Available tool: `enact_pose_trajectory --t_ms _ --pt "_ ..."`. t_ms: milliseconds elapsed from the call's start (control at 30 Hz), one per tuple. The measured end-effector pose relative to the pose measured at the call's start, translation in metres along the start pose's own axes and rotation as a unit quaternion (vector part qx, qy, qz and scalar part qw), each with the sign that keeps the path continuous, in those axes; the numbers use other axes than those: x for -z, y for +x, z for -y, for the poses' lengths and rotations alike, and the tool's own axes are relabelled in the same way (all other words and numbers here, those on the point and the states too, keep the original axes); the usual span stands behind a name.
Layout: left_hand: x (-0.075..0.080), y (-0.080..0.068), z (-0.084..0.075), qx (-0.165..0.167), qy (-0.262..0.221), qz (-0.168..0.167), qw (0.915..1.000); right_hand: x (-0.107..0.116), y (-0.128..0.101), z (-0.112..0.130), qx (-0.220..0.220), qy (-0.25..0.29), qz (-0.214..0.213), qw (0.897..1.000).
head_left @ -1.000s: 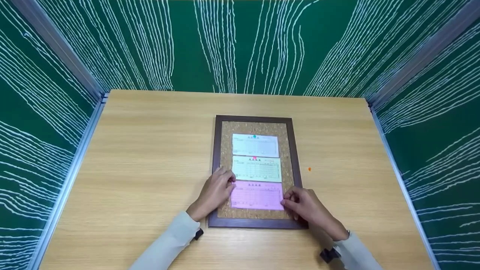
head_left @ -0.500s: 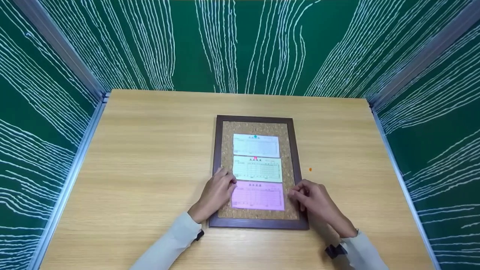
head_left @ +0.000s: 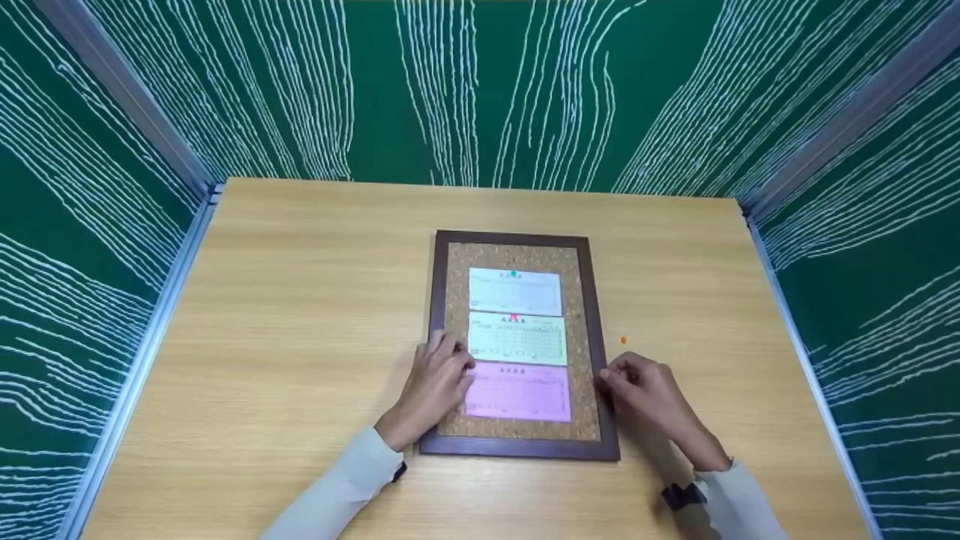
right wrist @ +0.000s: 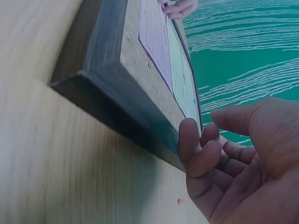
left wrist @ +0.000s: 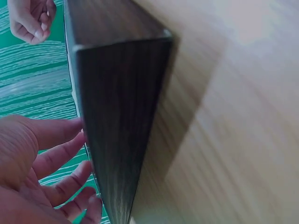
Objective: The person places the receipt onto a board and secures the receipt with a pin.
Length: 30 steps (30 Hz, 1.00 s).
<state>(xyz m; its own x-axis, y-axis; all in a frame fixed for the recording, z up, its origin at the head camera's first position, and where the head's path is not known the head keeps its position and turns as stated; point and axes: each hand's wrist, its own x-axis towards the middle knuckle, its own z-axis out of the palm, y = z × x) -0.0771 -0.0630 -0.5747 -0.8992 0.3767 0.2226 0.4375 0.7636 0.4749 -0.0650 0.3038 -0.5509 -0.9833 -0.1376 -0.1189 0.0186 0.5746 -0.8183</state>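
A cork board (head_left: 457, 262) in a dark brown frame lies on the table. Down its middle run three printed slips: a pale blue one (head_left: 515, 292), a pale green one (head_left: 517, 341) and a purple one (head_left: 517, 394). A green pin (head_left: 514, 274) sits at the top of the blue slip, a red pin (head_left: 513, 317) at the top of the green. My left hand (head_left: 427, 382) reaches over the left frame, its fingertips resting at the purple slip's upper left edge. Beside the right frame is my right hand (head_left: 652, 394), fingers loosely bent and holding nothing.
A small orange pin (head_left: 623, 340) lies on the wooden table (head_left: 300, 300), right of the board and just beyond my right hand. Green walls (head_left: 375, 90) with white wavy lines enclose the table at the back and both sides.
My right hand has left the purple slip's right edge and moved right, past the frame toward the orange pin. The left hand stays at the slip.
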Motion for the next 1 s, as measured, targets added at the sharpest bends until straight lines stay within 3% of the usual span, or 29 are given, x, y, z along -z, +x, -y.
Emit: enact_pose_trajectory --t_ms 167,333,667,1000 --pt "0.001 -0.002 0.001 -0.010 0.004 0.001 0.9999 0.005 0.002 -0.004 0.011 -0.023 -0.021 0.999" --pt "0.002 -0.004 0.004 0.000 -0.020 0.024 0.9995 0.009 0.004 -0.007 0.020 -0.034 -0.052 0.998" --pt "0.005 -0.008 0.006 0.020 -0.065 0.058 0.9960 0.011 0.010 -0.017 0.066 0.017 -0.122 0.990" --pt "0.004 -0.014 0.011 0.031 -0.100 0.083 0.9910 0.012 0.012 -0.005 0.091 0.034 -0.130 0.987"
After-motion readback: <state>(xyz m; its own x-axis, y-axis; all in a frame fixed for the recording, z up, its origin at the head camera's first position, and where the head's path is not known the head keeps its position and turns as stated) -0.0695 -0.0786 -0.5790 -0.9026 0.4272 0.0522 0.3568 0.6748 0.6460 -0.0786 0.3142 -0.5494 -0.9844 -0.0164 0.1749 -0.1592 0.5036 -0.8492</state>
